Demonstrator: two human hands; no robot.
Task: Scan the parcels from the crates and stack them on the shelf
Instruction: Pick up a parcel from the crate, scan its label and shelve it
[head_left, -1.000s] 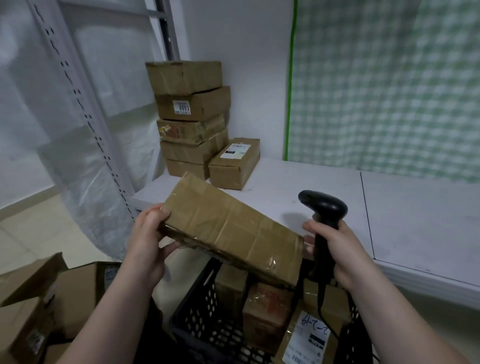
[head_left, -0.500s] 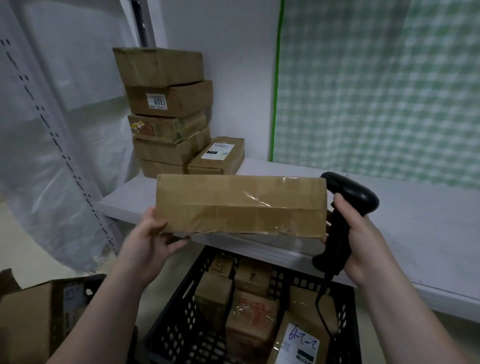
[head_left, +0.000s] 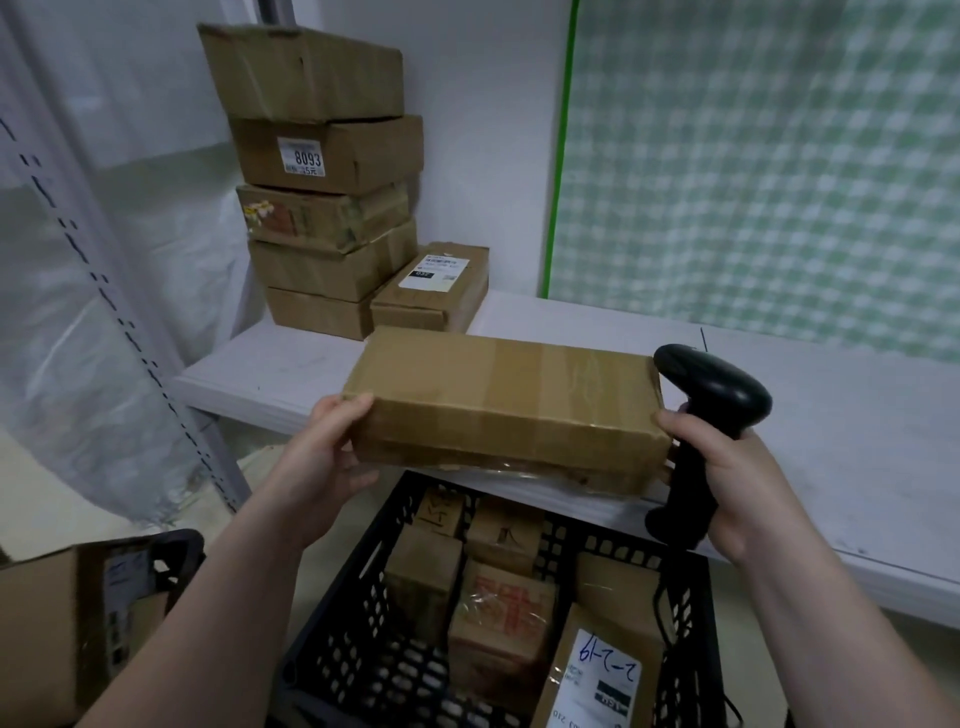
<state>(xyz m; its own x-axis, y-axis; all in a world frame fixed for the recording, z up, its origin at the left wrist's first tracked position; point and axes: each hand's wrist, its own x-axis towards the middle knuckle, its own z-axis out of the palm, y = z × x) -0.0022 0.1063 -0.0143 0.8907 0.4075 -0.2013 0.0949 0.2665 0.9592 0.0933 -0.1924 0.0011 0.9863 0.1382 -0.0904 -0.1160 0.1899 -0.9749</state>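
Observation:
A long brown cardboard parcel (head_left: 506, 402) is held level over the front edge of the white shelf (head_left: 831, 415). My left hand (head_left: 327, 452) grips its left end. My right hand (head_left: 727, 478) holds a black handheld scanner (head_left: 711, 395) upright, with a finger against the parcel's right end. Below, a black plastic crate (head_left: 358, 623) holds several more taped parcels, one with a white label (head_left: 605, 675).
A tall stack of brown boxes (head_left: 322, 182) stands at the shelf's back left, with a labelled flat box (head_left: 434, 288) beside it. A perforated metal upright (head_left: 119, 312) and plastic sheeting lie left. An open carton (head_left: 67, 618) sits at lower left. A green checked curtain (head_left: 753, 156) hangs behind.
The parcel went from tilted above the crate to level and forward, and now sits low over the shelf's front edge. Both hands moved with it.

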